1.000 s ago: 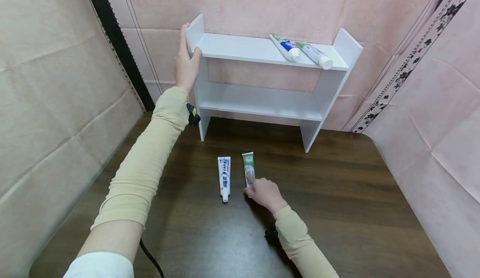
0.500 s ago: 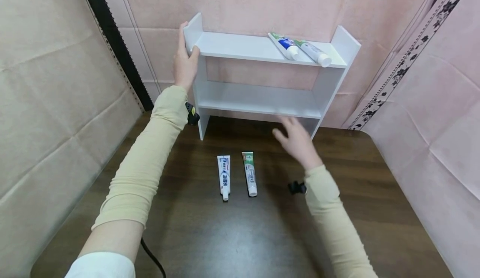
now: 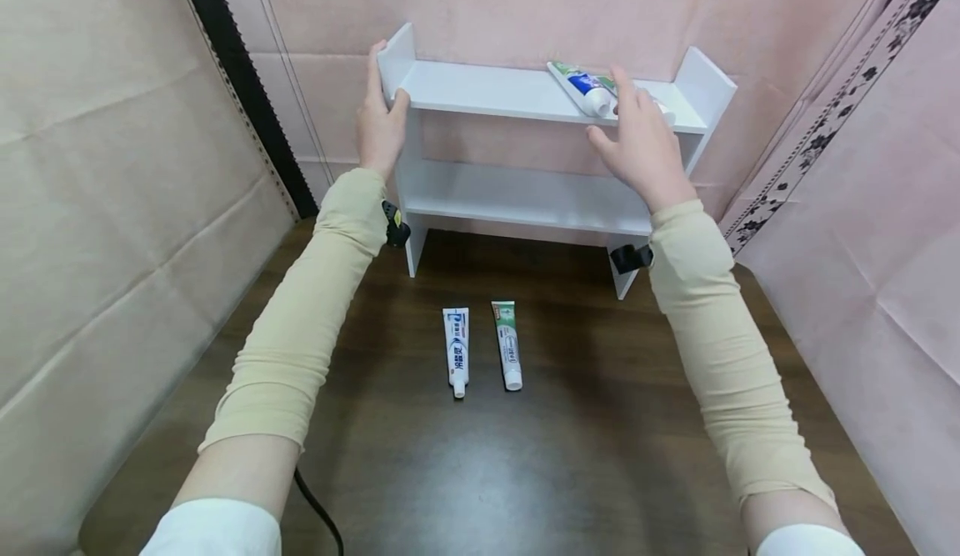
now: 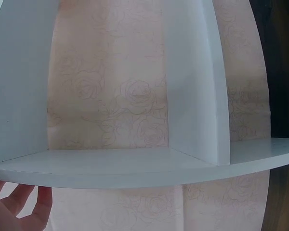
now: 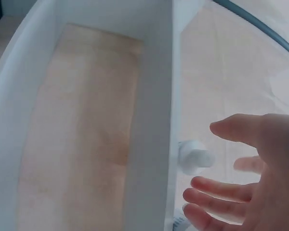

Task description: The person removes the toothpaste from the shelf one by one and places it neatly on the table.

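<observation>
My left hand (image 3: pixel 381 127) grips the left side panel of a white two-tier shelf (image 3: pixel 480 89), thumb in front. In the left wrist view, its fingertips (image 4: pixel 41 207) show at the panel's outer face. On the top board, toward the right, lie two toothpaste tubes: a blue, green and white one (image 3: pixel 581 85) and another, largely hidden behind my right hand (image 3: pixel 647 152). That hand holds nothing; its fingers are spread just in front of the tubes. The right wrist view shows a white cap (image 5: pixel 195 158) between thumb and fingers, apart from them.
On the brown wooden table (image 3: pixel 480 473), a blue-and-white toothpaste tube (image 3: pixel 457 348) and a green-and-white one (image 3: pixel 507 343) lie side by side before the shelf. A black cable (image 3: pixel 318 510) runs by the left arm. Pink cloth (image 3: pixel 510 6) hangs behind the shelf.
My right hand has left the green-and-white tube on the table and risen rightward to the tubes on the top board. My left hand keeps its grip on the shelf.
</observation>
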A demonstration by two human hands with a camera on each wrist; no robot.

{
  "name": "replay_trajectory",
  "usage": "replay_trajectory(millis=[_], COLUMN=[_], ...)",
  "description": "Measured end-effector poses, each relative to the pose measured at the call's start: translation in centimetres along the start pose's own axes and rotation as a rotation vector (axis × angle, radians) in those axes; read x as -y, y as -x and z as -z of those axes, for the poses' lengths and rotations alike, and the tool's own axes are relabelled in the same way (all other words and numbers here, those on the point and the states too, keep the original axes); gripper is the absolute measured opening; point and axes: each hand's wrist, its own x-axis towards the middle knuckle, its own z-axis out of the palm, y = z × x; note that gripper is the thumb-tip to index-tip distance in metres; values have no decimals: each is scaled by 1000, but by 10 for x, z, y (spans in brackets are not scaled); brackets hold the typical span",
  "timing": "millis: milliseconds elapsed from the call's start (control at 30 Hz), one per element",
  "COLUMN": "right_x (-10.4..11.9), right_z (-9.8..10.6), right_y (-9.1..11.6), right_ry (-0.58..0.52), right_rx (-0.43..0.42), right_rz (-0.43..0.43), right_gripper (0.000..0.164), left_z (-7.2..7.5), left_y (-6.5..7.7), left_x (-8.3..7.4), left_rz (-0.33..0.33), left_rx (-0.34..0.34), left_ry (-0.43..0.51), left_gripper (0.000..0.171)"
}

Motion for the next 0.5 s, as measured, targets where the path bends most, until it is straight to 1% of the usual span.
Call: replay_trajectory(millis=[100,233,333,500], right_x=[0,1,1,5], right_z=[1,-4,-7,-8], right_y=[-11,-16,-16,-18], right_ry=[49,81,79,60], right_rx=[30,48,28,-29], right_rz=[-11,-19,-27,-63], right_gripper=[76,71,64,53], left_z=[-1,-2,-2,-2], left_y=[-1,-2,-2,-1], left_x=[-1,-1,0,1], left_rz=[6,7,2,4], left_rx=[-4,-4,-8,-7], left_ry=[0,-3,-10,-16], left_gripper=[62,61,61,61])
